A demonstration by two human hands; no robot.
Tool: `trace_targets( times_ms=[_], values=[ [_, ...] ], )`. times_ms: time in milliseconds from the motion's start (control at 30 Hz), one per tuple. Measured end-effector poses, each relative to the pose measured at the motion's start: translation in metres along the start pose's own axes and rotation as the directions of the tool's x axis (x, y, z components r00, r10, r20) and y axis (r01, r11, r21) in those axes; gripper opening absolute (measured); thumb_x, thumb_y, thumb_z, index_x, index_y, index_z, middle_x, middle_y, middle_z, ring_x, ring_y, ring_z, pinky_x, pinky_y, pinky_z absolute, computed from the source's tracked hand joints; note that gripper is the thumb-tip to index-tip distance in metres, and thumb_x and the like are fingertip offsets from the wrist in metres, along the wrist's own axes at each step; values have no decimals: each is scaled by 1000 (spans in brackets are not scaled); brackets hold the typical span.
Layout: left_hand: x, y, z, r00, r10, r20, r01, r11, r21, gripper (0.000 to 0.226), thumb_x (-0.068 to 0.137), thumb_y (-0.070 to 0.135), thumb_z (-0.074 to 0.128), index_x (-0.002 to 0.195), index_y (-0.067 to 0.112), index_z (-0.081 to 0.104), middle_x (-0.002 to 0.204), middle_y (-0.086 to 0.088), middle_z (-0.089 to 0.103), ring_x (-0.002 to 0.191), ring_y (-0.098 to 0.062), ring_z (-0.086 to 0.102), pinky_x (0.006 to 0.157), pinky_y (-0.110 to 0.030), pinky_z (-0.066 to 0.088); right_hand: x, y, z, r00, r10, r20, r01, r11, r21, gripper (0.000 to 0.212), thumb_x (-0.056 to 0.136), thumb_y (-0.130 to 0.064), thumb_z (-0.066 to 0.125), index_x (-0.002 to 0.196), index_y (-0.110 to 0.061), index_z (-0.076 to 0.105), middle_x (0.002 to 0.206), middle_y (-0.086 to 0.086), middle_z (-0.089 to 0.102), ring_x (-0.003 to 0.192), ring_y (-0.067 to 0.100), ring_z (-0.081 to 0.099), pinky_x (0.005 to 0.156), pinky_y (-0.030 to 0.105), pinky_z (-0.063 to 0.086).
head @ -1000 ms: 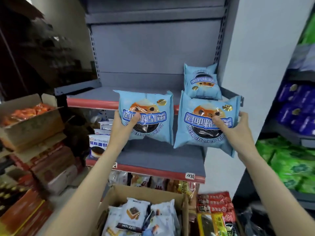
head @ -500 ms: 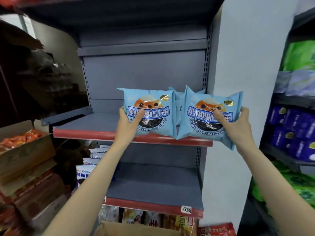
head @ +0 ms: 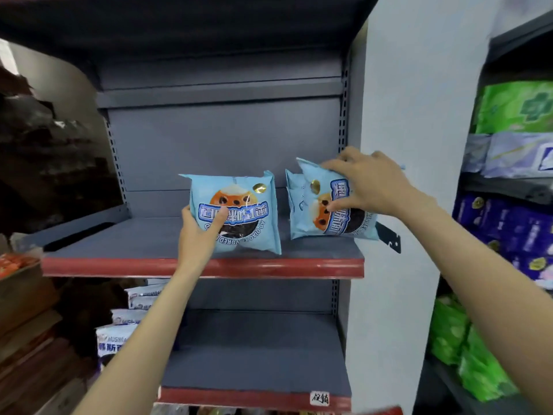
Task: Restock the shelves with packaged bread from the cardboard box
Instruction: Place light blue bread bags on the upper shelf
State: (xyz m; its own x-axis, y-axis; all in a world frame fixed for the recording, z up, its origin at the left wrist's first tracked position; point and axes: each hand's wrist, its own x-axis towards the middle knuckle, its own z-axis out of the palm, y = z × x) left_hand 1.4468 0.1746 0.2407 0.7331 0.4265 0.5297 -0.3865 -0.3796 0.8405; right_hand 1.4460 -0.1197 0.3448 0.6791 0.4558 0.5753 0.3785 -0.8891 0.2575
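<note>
Two light-blue bread packets are on the grey upper shelf [head: 125,244] with its red front lip. My left hand [head: 199,232] grips the left packet [head: 239,217] upright near the shelf's front edge. My right hand [head: 371,182] holds the right packet [head: 317,211] from above, turned sideways, against another blue packet [head: 291,190] standing behind it at the shelf's right end. The cardboard box is out of view.
A white pillar [head: 404,145] borders the shelf on the right. The lower shelf [head: 254,354] carries white bread packets [head: 119,336] at its left. Green and purple packages [head: 508,226] fill the racks on the right. A cardboard box with orange packs [head: 18,283] sits at left.
Both hands moved forward and set the packets onto the upper shelf. The right packet got turned sideways and pushed to the shelf's right end. The view tilted upward.
</note>
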Motion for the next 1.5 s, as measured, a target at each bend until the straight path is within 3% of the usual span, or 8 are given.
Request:
trace_targets(
  times_ms=[100,300,500,633,900,1133,1300,1500],
  values=[
    [3,-7,-2,999,-36,-23,35,999,-29,57,84,44,63,124,11,40,107,3,57,98,-16,56,83,-29,42,29,-22,6,957,-244,155,288,852,-436,55,83,-44,62,134,-34,43,126,0,48,111,26,51,100,40,31],
    [1,-14,-6,997,-75,-23,73,995,-69,53,80,49,63,117,17,42,102,6,59,99,-18,59,87,-36,48,62,-54,60,882,-359,304,470,698,-540,48,95,-29,46,139,-44,34,156,2,19,146,33,0,107,68,-9],
    [2,-5,-13,999,-34,13,34,999,0,54,74,53,66,112,21,45,93,17,60,98,-17,62,84,-34,49,52,-57,99,965,-221,-142,184,955,-234,75,47,-47,88,113,-23,64,142,13,46,134,34,39,109,63,16],
    [21,24,-26,965,178,193,-233,921,312,52,71,52,74,109,27,49,90,15,63,87,-14,60,77,-31,45,28,-40,115,930,-48,-363,51,999,-2,82,60,-61,75,128,-20,53,142,18,40,135,34,21,113,53,3],
    [40,102,32,456,218,863,-828,-253,501,75,76,67,58,138,31,33,130,5,51,113,-21,53,89,-34,38,-8,-14,106,944,208,-256,-4,783,622,61,72,-31,44,131,-21,51,146,4,34,134,24,23,108,41,21],
    [33,100,89,298,176,938,-775,-530,346,56,88,18,55,138,37,38,138,2,41,134,-23,30,103,-70,-10,-25,-34,98,944,328,-24,-121,415,902,57,88,-41,59,138,-28,37,119,-9,56,111,5,50,98,24,34],
    [29,59,70,247,640,728,-818,-265,511,93,67,43,76,145,37,25,155,-1,20,143,-28,17,99,-78,-3,-22,-51,108,907,420,-39,-207,522,827,53,83,-35,68,129,-23,44,92,-12,66,94,6,59,80,10,36],
    [25,14,50,816,489,309,-577,646,499,125,46,83,62,148,28,13,154,-11,13,141,-35,17,109,-57,27,-29,-61,127,931,352,-94,-237,781,577,21,94,-26,53,108,-12,59,91,2,71,85,26,64,86,42,45]
  ],
)
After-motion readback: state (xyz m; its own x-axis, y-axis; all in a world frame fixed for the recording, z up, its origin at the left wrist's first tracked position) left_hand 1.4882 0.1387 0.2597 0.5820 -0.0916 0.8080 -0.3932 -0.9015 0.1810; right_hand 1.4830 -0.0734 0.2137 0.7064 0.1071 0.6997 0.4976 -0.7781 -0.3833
